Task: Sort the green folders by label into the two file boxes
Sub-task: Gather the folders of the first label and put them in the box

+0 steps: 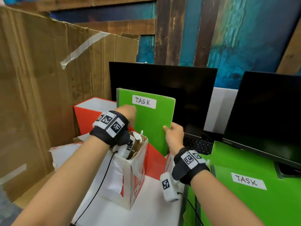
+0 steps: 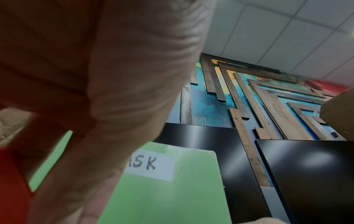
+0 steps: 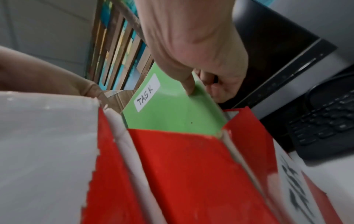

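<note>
A person lowers a green folder (image 1: 151,121) labelled "TASK" into a red file box (image 1: 91,115), both hands on it.

The right hand (image 1: 174,137) pinches the folder's right edge, thumb on the front face and fingers (image 3: 220,89) behind, while the folder stands upright with its lower part inside the box's red front wall. The left hand (image 1: 128,114) is at the folder's left edge; whether it grips or merely steadies cannot be told, as the wrist blocks the fingers. A torn white-and-red file box (image 1: 130,173) stands nearer, just beside the red one. Another green "TASK" folder (image 1: 254,193) lies at right, in front of two dark monitors (image 1: 192,95) and a keyboard (image 1: 198,145).
</note>
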### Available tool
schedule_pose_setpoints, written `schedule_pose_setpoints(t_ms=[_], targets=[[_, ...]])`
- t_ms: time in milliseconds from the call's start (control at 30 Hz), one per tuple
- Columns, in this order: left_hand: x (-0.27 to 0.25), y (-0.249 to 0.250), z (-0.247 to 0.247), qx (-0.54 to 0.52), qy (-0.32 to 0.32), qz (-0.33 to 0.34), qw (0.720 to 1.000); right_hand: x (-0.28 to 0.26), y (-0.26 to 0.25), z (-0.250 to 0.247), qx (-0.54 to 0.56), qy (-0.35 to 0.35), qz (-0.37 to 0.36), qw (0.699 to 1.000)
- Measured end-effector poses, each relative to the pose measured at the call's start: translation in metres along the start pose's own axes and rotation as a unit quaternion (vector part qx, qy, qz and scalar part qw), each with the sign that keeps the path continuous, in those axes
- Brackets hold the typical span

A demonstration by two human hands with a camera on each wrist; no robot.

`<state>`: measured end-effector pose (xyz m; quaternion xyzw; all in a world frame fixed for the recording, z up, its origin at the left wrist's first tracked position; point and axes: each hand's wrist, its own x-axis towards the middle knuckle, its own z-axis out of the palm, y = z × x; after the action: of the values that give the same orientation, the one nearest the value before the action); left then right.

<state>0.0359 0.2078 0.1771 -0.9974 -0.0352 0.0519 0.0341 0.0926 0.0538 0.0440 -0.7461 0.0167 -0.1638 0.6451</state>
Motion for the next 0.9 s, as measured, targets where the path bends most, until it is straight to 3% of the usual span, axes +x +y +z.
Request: schedule_pose_setpoints(t_ms=[167, 333, 533, 600, 767, 900], targets=[[0.007, 0.001, 0.004, -0.004, -0.002, -0.006, 1.000, 0.010, -0.002, -0.005, -0.117, -0.011, -0.018, 0.993], [0.010, 0.000, 0.003, -0.003, -0.008, 0.000, 1.000, 0.005, -0.013, 0.012, 0.035, -0.091, 0.081, 0.992], [0.007, 0.000, 0.002, -0.003, -0.001, 0.007, 1.000, 0.002, -0.008, 0.012, 0.035, -0.109, 0.096, 0.989], [0.004, 0.003, -0.007, -0.016, 0.037, 0.027, 0.999, 0.002, -0.005, 0.003, 0.039, -0.097, 0.092, 0.990], [-0.019, 0.029, -0.050, -0.059, 0.209, 0.116, 0.969, -0.001, -0.006, -0.037, 0.071, -0.058, 0.087, 0.992], [-0.054, 0.074, -0.074, -0.155, 0.251, 0.247, 0.923, -0.011, -0.019, -0.088, 0.116, -0.031, 0.082, 0.989]])
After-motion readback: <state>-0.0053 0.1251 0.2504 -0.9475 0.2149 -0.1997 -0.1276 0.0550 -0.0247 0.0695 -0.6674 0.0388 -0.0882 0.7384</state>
